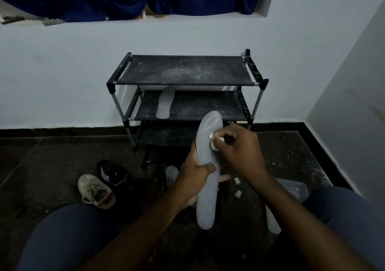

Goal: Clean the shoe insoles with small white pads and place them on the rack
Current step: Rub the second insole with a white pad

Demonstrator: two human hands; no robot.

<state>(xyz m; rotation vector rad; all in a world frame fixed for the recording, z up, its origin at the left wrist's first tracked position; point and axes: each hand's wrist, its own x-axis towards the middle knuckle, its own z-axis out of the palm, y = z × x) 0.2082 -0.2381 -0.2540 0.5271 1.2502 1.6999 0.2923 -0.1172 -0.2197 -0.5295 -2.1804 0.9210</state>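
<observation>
1. Rack (187, 71) is carrying one grey insole (164, 102) on its middle shelf.
2. In front of the rack, left hand (195, 173) is gripping a second insole (205, 152) mid-length, fingers wrapped round it, toe end toward the rack.
3. Right hand (239, 148) fingers are pinching a white pad (212, 143), pressing it on this insole.
4. Spare pads (237, 193) are lying on the floor below.

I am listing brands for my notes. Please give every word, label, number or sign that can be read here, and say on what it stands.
No text can be read in this view.
black shoe: white marks on its side, too blurred to read.
held insole: faint curved lines near its far end, no letters.
pale shoe: no label visible.
</observation>
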